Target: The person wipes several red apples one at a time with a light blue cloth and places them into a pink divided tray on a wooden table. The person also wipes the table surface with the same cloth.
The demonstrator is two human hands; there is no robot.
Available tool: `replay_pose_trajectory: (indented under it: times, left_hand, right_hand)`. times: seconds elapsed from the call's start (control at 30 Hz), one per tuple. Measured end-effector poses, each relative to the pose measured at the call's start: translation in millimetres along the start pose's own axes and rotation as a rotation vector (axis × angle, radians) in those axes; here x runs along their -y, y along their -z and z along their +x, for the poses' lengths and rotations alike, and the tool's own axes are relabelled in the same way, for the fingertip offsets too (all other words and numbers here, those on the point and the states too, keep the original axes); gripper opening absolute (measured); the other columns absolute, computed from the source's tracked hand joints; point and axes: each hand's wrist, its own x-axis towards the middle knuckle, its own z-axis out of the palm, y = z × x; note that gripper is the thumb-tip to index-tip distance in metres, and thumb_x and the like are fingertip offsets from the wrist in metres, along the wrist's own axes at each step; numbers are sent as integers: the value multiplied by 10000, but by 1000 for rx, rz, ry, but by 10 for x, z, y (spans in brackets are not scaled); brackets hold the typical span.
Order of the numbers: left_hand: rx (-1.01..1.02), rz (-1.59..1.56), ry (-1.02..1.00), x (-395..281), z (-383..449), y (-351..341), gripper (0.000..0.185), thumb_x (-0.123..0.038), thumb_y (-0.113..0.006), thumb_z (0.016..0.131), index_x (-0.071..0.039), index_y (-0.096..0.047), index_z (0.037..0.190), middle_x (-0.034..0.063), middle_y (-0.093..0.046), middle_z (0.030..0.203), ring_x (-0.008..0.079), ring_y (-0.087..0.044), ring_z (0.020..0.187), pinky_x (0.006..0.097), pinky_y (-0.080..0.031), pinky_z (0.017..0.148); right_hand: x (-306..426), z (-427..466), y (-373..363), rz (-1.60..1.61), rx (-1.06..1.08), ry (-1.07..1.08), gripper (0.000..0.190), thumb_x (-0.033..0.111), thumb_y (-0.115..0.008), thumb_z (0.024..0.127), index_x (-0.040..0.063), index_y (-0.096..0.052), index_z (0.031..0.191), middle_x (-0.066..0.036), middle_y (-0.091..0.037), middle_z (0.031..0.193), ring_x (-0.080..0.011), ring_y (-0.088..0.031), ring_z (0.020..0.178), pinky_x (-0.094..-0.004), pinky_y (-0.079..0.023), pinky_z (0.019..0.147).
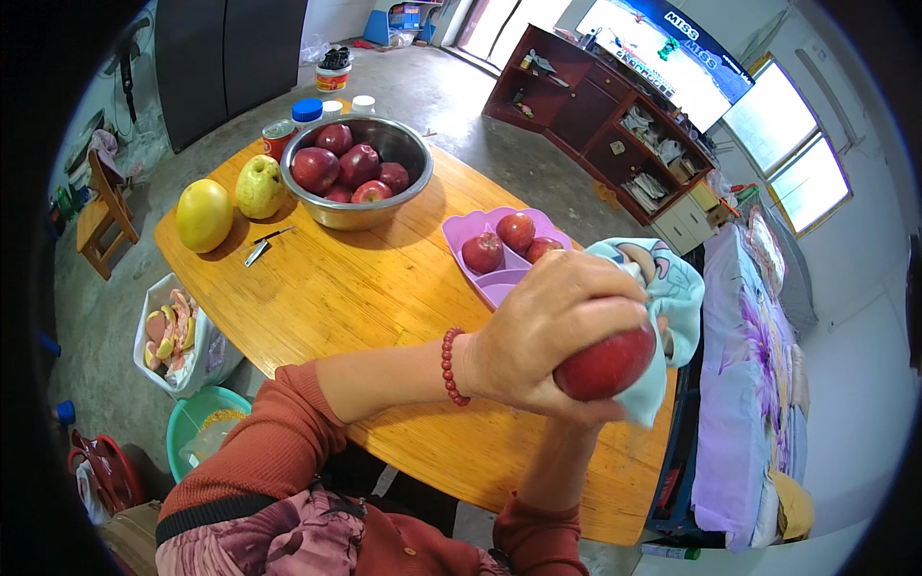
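My left hand [569, 324], with a red bead bracelet on the wrist, grips a red apple [609, 363] above the right part of the wooden table [346, 288]. Behind the apple, my right hand [667, 333] is mostly hidden; it holds a light blue-green printed cloth [681, 291] against the apple's far side. Just beyond my hands lies a pink divided tray [464, 230] with several red apples [482, 252] in it. A steel bowl [353, 216] of red apples stands farther back on the table.
Left of the bowl are a yellow pomelo-like fruit [204, 216], a yellow-green fruit [260, 187] and a small folding tool [257, 252]. A red can [277, 138] and lidded containers stand behind. A bag of peels [169, 338] and a green basin [176, 432] stand below the table's left edge.
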Motion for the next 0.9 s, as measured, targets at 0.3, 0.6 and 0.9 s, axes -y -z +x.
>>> replay_pose_trajectory:
  times: [0.3,0.6,0.9]
  left_hand:
    - [-438,-347,532,-105,-143,-102,736,-555,-676,813,-47,-447,1292,171,-492,1188,299,-501,1096,398,-411,939]
    - [-64,159,212,66,-49,28,780,-382,-820,686,-80,-462,1310,182,-493,1253,322,-496,1119,452,-405,941]
    - [-177,-22,210,77,-97,53,712,-405,-780,755,-36,-482,1286,184,-551,1219,321,-531,1126,432,-403,985]
  right_hand:
    - [-196,-265,-98,-135,19,44,850,666,-555,841,92,-333,1427,-133,-464,1357,-278,-475,1257,-416,-410,1066]
    - [-75,33,1,59,34,7,898,695,-575,816,97,-323,1435,-132,-454,1373,-282,-476,1261,-429,-424,1062]
    - [-142,-217,61,-71,30,-23,783,603,-530,889,111,-292,1450,-117,-402,1409,-273,-436,1286,-418,-384,1082]
